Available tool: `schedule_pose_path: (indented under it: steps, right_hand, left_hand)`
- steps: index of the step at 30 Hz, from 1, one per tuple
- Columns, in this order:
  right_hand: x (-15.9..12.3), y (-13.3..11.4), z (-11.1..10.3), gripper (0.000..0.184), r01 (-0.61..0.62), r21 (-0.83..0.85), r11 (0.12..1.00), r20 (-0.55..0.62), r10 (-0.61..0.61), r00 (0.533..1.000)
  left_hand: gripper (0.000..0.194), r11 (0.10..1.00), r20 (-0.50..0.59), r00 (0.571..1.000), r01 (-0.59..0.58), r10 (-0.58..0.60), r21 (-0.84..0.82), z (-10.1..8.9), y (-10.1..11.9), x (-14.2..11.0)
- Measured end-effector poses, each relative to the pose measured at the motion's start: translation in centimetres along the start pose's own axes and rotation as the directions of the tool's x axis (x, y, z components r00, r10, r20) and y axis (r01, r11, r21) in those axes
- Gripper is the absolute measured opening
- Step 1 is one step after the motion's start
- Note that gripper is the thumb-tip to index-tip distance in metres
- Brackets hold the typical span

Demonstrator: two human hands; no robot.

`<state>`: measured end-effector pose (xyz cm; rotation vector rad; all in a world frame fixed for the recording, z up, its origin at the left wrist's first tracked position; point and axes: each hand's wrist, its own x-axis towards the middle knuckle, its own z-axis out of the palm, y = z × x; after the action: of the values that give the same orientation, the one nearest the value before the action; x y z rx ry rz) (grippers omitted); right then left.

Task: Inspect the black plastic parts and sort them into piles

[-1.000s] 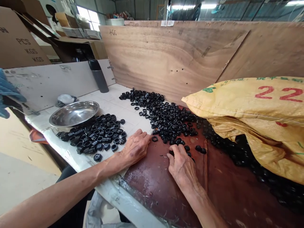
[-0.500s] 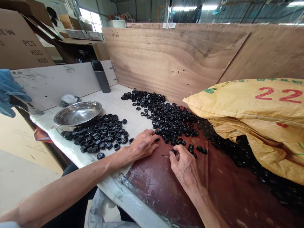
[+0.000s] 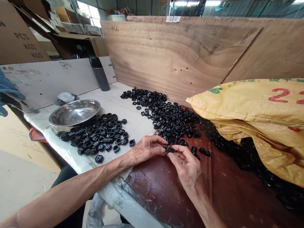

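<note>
Over the dark red board (image 3: 152,186), my left hand (image 3: 149,148) pinches a small black ring-shaped part (image 3: 165,146) between thumb and forefinger. Close beside it, my right hand (image 3: 186,161) grips another small black part (image 3: 170,150) at its fingertips. The two parts nearly meet; whether they touch I cannot tell. Just behind my hands spreads a heap of black ring-shaped parts (image 3: 163,117). A second pile of black parts (image 3: 102,136), some showing spoked faces, lies on the white surface left of my left hand. A few loose black parts (image 3: 204,152) are right of my right hand.
A shiny metal bowl (image 3: 74,113) stands beside the left pile, with a dark flask (image 3: 99,74) behind it. A yellow woven sack (image 3: 251,107) lies on the right, more black parts under it. A plywood wall (image 3: 166,50) closes off the back.
My left hand has moved right from the heap's edge, now with a ring-shaped part in its pinch. My right hand has turned slightly inward, and the fingertips of both hands have come together.
</note>
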<state>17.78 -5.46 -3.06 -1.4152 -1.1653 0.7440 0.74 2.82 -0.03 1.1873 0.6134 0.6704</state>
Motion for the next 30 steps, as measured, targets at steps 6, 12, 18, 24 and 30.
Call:
schedule_pose_path:
  steps: [6, 12, 18, 24, 30]
  right_hand:
    - [-0.1, 0.1, 0.0, 0.018, 0.120, -0.029, 0.992, -0.012, -0.121, 0.993]
    - [-0.4, 0.5, 0.0, 0.033, 0.128, -0.118, 0.985, -0.034, -0.133, 0.991]
    - [-0.4, -0.3, -0.4, 0.022, 0.330, -0.296, 0.896, 0.009, -0.342, 0.939]
    - [-0.2, -0.4, -0.7, 0.016, 0.455, -0.372, 0.809, 0.098, -0.454, 0.886]
    - [0.1, -0.2, -0.8, 0.025, 0.411, -0.471, 0.781, 0.032, -0.451, 0.892]
  left_hand:
    - [0.029, 0.998, 0.044, 0.997, -0.066, 0.065, 0.016, -0.4, -0.7, -0.1]
    - [0.029, 0.986, 0.107, 0.982, -0.161, 0.155, 0.050, -0.3, -1.1, -0.3]
    - [0.029, 0.986, 0.117, 0.982, -0.158, 0.152, 0.050, -0.1, -1.4, -0.3]
    - [0.029, 0.984, 0.097, 0.982, -0.168, 0.162, 0.063, 0.0, -1.3, -0.4]
    - [0.028, 0.978, 0.146, 0.985, -0.116, 0.090, 0.175, 0.4, -1.2, -0.5]
